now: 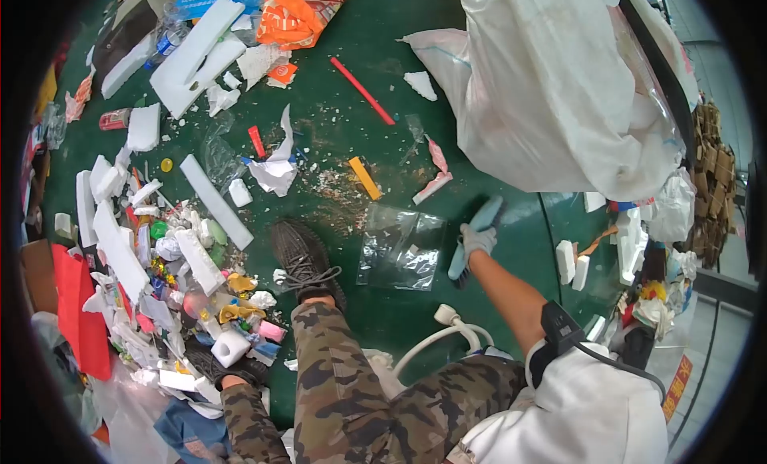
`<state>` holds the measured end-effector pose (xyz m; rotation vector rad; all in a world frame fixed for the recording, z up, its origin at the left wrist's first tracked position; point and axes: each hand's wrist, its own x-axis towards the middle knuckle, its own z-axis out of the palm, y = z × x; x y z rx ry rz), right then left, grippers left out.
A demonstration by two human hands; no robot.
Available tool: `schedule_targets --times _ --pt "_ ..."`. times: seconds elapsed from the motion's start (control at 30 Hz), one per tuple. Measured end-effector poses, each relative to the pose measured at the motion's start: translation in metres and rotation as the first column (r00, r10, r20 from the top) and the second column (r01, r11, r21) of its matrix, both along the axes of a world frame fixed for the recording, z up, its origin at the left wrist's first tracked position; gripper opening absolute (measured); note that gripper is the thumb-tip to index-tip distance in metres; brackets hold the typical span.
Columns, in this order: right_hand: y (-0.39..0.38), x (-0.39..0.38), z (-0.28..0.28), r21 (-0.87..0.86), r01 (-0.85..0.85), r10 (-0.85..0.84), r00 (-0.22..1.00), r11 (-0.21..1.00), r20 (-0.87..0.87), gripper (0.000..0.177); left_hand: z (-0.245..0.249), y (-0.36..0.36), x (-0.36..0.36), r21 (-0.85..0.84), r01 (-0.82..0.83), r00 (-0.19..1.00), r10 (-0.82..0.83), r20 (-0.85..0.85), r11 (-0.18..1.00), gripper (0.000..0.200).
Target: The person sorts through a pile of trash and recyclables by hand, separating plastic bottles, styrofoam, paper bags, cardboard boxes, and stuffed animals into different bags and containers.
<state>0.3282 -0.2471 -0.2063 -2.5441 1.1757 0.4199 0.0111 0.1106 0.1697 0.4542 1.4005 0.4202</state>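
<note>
My right hand (478, 240), in a light glove, is closed around the middle of a blue-grey brush (486, 214) with dark bristles along its edge. The brush is held over the green surface (511, 248). Just left of it lies a clear plastic bag (402, 248), flat and crinkled. Below the hand, a white hose (423, 344) curves near my leg. My left hand does not show in the picture.
Foam pieces, wrappers and mixed waste (192, 264) are heaped on the left. A large white sack (551, 89) stands at upper right. A red stick (362, 90) and a yellow strip (365, 178) lie ahead. My dark shoe (302, 256) is on the surface.
</note>
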Motion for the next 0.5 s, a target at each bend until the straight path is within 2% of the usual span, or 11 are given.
schedule_targets --times 0.03,0.07,0.13,0.2,0.27,0.3,0.33,0.37,0.4,0.43,0.5 --pt "0.001 -0.011 -0.005 0.094 0.04 -0.052 0.991 0.995 0.121 0.089 -0.001 -0.002 -0.001 0.018 0.036 0.998 -0.036 0.042 0.999 0.008" --pt "0.013 -0.019 0.001 0.111 0.042 -0.055 0.991 0.993 0.121 0.089 -0.002 -0.003 -0.002 0.035 0.037 0.998 -0.039 0.042 0.999 0.008" --pt "0.051 -0.033 0.025 0.163 0.193 -0.203 0.978 0.967 0.043 0.075 -0.003 -0.006 -0.003 -0.012 0.03 0.998 -0.029 0.054 0.999 0.011" --pt "0.072 -0.05 -0.025 0.204 -0.059 0.01 0.972 0.977 0.236 0.065 -0.005 -0.008 -0.014 -0.028 -0.029 1.0 0.029 -0.01 0.999 0.017" --pt "0.157 -0.045 0.019 0.443 -0.112 0.017 0.977 0.89 0.213 0.056 -0.008 -0.007 -0.02 -0.026 -0.026 0.999 0.027 0.038 0.999 0.022" --pt "0.188 -0.045 0.026 0.604 -0.24 0.041 0.945 0.76 0.324 0.05 -0.011 -0.006 -0.026 0.004 0.014 0.998 -0.014 0.061 1.0 0.026" --pt "0.229 -0.04 0.06 0.719 -0.282 0.08 0.95 0.635 0.301 0.043 -0.011 -0.005 -0.027 0.013 0.016 0.997 -0.017 0.073 1.0 0.026" --pt "0.254 -0.044 0.014 0.56 -0.513 0.299 0.851 0.651 0.432 0.04 -0.011 -0.007 -0.027 0.035 0.024 0.998 -0.027 0.06 0.999 0.026" --pt "0.293 -0.044 0.056 0.71 -0.414 0.249 0.91 0.57 0.331 0.044 -0.011 -0.009 -0.025 0.053 0.032 0.998 -0.035 0.049 0.998 0.026" --pt "0.324 -0.05 0.007 0.563 -0.582 0.407 0.813 0.587 0.416 0.05 -0.01 -0.01 -0.023 0.087 0.066 0.996 -0.07 0.05 0.994 0.026" --pt "0.385 -0.06 0.015 0.727 -0.575 0.544 0.772 0.375 0.329 0.058 -0.007 -0.008 -0.02 0.088 0.101 0.99 -0.109 0.088 0.991 0.026"
